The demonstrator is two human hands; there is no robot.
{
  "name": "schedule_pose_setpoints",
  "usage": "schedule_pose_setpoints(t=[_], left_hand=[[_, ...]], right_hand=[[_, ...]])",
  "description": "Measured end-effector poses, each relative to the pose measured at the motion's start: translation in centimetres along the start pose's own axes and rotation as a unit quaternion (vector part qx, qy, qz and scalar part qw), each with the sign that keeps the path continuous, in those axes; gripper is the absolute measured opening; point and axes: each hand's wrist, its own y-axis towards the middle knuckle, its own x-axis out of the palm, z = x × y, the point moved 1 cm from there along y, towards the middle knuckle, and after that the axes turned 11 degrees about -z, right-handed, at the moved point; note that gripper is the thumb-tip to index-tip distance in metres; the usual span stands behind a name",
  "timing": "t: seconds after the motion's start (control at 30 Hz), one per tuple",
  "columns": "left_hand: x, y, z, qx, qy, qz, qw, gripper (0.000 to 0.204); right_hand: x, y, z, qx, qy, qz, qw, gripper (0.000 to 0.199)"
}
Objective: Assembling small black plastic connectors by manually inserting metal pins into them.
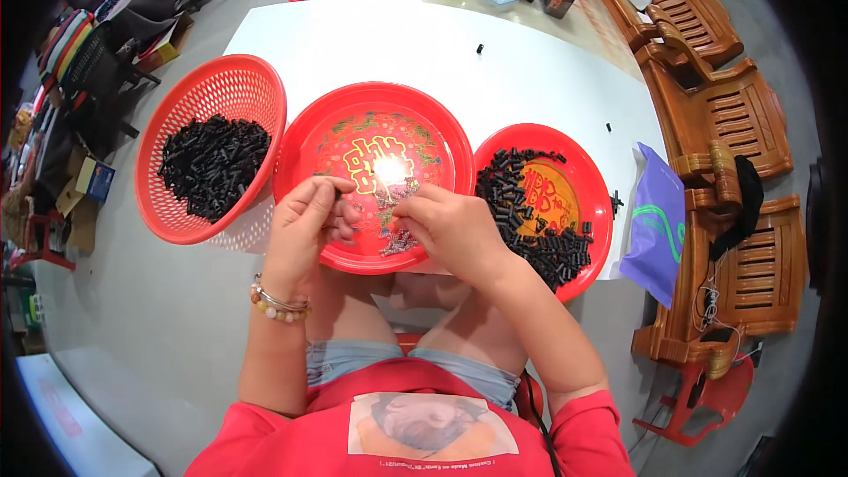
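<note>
My left grip (320, 210): curled, hold unclear | right grip (442, 223): fingertips close, hold unclear | red tray (302, 148) beneath, presumably catches drops

A picture-printed red T-shirt (283, 442) is worn with pale blue shorts (349, 360) and a beaded bracelet (279, 313).

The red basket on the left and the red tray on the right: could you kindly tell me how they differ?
The basket has a perforated wall, while the tray has a solid one. The basket looks deeper than the tray. Black pieces hide the middle of the basket's floor, whereas the tray's yellowish patterned floor shows beside its black pieces. Both are red and round.
</note>
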Motion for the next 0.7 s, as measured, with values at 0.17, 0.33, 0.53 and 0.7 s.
schedule_pose_setpoints(t=[0.17,0.33,0.53,0.7], left_hand=[[-0.7,-0.2,0.6,0.063,-0.046,0.026,0.997,0.023],[0.4,0.0,0.6,0.044,-0.075,0.06,0.994,0.02],[0.9,-0.2,-0.2,0.015,-0.188,0.062,0.98,0.017],[2.2,0.2,-1.5,-0.022,-0.248,0.015,0.968,0.017]], right_hand=[[1.9,1.1,0.0,-0.011,-0.086,-0.127,0.988,0.009],[3.3,1.4,-0.4,-0.017,-0.122,-0.134,0.983,0.008],[2.1,0.9,-1.0,-0.009,-0.002,-0.067,0.998,0.007],[-0.2,-0.5,-1.7,0.041,0.225,0.034,0.973,0.008]])
